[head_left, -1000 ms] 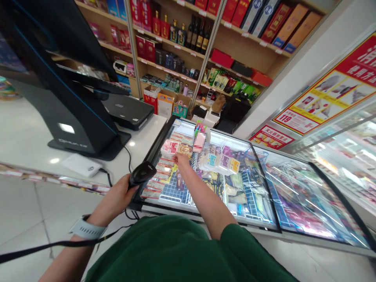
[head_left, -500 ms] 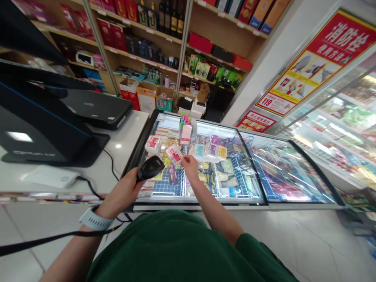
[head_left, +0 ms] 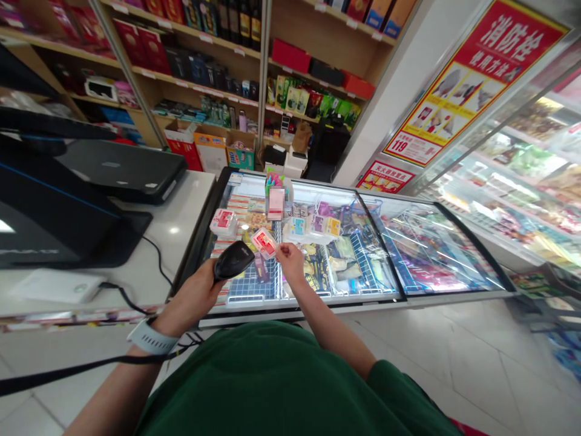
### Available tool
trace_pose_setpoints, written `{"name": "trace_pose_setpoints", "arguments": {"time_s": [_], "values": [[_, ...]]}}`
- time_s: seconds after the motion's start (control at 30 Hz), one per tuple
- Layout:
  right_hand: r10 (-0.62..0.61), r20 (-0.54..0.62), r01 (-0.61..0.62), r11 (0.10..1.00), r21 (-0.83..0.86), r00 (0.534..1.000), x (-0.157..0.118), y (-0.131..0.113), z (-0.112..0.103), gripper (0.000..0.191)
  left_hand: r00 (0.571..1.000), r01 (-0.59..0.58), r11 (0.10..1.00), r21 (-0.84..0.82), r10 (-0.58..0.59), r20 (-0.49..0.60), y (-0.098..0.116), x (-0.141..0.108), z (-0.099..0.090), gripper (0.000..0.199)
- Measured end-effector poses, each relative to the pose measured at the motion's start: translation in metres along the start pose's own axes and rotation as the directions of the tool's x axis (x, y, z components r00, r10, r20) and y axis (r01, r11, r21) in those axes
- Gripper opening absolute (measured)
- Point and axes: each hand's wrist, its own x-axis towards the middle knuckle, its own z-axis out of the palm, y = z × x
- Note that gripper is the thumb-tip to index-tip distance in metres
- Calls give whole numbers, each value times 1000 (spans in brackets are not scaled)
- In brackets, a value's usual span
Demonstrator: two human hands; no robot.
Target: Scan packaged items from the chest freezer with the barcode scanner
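Observation:
My left hand [head_left: 198, 297] is closed around the handle of a black barcode scanner [head_left: 233, 260], whose head points up and right. Between the fingertips of my right hand [head_left: 290, 264] is the edge of a red-and-white packet [head_left: 264, 243]. The packet is just beyond the scanner's head, with a small gap between them, and a reddish light shows on its face. Both hands are above the glass top of a chest freezer [head_left: 252, 289]. A stack of similar red-and-white packets [head_left: 223, 222] rests on the glass to the left.
White packs with blue, purple and yellow labels [head_left: 313, 227] stand on the freezer glass. Behind my right hand is a container of colourful items [head_left: 275, 180]. A counter [head_left: 190, 200] at left holds a black terminal [head_left: 59, 212] and a white box with a cable [head_left: 61, 286].
The view has turned slightly, so the surroundings sit further left. The packet has come closer to the scanner head, and a reddish glow has appeared on it. Both hands keep their grip.

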Motion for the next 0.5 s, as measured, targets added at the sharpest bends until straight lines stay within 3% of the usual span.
{"name": "trace_pose_setpoints", "arguments": {"time_s": [0.23,0.33,0.5], "values": [[28,-4,-28,999,16,1000,-4,2,0,13,1000,-24,999,-33,24,4,-2,-1,3,43],[136,-23,-130,976,175,990,-1,3,-2,17,999,-48,998,-44,48,-6,-4,-1,4,43],[298,-61,-228,833,503,953,17,0,-21,22,998,-63,997,-43,63,-3,-7,-2,3,39]]}}
